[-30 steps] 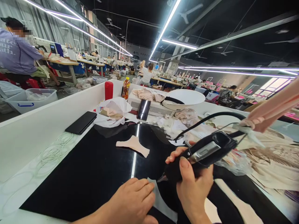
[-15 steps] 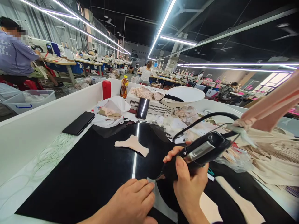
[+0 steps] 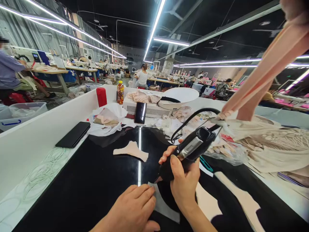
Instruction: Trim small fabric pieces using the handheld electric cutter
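Observation:
My right hand (image 3: pixel 184 180) is wrapped round a black corded power tool (image 3: pixel 185 156), its thin tip pointing down to the left. The tip is close to the upper end of a grey, see-through curved piece (image 3: pixel 165 206); whether they touch I cannot tell. My left hand (image 3: pixel 135 204) lies flat, fingers stretched out over that piece's upper left edge. A beige fabric cutout (image 3: pixel 132 150) rests beyond it on the glossy black sheet (image 3: pixel 96 180). To the right of my right wrist are more beige pieces (image 3: pixel 209 203) (image 3: pixel 238 193). A pink fabric strip (image 3: pixel 258 80) is tied at the tool's cord end.
At left lie a black phone (image 3: pixel 73 134) and pale green cord loops (image 3: pixel 40 175). Along the back stand a plastic bag (image 3: pixel 108 119), bottle (image 3: pixel 120 92), second phone (image 3: pixel 140 113) and vented white machine (image 3: pixel 151 108). Fabric (image 3: pixel 282 145) is heaped right; teal snips (image 3: pixel 206 163) lie nearby.
The view has turned somewhat right, so most things sit farther left in it. Both hands keep about the same places beside the grey piece, and the tool stays in my right hand.

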Action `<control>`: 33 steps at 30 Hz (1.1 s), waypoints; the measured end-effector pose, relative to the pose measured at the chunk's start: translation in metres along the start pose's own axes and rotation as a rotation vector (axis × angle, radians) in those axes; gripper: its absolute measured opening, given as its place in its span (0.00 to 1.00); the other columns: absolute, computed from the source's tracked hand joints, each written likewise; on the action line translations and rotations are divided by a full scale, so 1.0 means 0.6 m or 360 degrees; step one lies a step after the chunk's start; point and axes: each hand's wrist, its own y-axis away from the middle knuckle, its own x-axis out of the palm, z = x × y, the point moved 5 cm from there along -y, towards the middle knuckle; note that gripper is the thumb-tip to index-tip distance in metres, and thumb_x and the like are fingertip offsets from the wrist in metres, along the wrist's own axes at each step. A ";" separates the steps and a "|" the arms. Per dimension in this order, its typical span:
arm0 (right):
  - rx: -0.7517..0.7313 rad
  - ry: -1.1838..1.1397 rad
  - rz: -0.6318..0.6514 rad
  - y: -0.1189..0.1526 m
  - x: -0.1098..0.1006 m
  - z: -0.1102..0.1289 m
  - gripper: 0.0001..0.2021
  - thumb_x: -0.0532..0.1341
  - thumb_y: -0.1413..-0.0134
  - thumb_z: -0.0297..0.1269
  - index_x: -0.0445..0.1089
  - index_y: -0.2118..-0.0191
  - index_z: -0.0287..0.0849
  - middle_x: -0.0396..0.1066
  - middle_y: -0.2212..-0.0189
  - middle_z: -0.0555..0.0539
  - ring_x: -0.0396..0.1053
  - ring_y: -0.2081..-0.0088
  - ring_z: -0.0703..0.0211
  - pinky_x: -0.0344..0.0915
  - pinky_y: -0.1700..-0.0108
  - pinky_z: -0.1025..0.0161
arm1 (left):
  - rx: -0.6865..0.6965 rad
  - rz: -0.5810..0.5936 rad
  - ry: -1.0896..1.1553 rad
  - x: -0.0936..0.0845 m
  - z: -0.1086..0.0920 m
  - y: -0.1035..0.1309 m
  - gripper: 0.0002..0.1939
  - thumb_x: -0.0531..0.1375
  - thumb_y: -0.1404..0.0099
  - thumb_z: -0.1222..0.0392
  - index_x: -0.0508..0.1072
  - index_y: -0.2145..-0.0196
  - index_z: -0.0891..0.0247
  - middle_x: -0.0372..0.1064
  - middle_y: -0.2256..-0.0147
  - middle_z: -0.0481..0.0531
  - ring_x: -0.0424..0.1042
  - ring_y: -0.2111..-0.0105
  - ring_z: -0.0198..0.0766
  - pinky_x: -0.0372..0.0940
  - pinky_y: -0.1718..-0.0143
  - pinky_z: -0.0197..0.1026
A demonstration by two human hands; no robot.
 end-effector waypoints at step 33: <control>-0.0022 -0.0004 0.0064 0.005 0.012 -0.024 0.15 0.67 0.38 0.39 0.65 0.49 0.52 0.73 0.65 0.55 0.72 0.70 0.64 0.71 0.66 0.64 | 0.0072 -0.0104 -0.0095 0.004 0.003 -0.003 0.25 0.58 0.28 0.36 0.73 0.55 0.64 0.78 0.49 0.51 0.75 0.50 0.40 0.68 0.55 0.40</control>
